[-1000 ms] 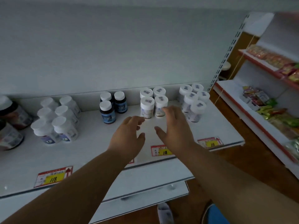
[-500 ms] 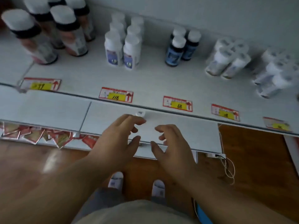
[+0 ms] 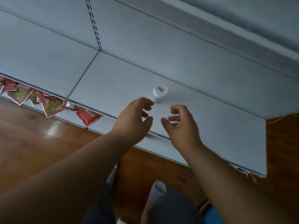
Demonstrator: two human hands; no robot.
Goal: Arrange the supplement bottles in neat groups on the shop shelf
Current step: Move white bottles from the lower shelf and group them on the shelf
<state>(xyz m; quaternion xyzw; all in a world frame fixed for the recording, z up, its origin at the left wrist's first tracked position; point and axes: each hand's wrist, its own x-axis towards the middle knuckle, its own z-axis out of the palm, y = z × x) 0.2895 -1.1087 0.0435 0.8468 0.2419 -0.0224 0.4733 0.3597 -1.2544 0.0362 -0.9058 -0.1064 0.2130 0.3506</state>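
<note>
White bottle (image 3: 159,93) upright, cap up

bottles: 1 white bottle (image 3: 159,93) | hands: 2 | shelf boards: 2

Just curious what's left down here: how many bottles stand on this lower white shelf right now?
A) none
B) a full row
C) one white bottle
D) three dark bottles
C: a single white bottle stands alone on the lower shelf, just beyond the left hand; no other bottle is in view.
</note>
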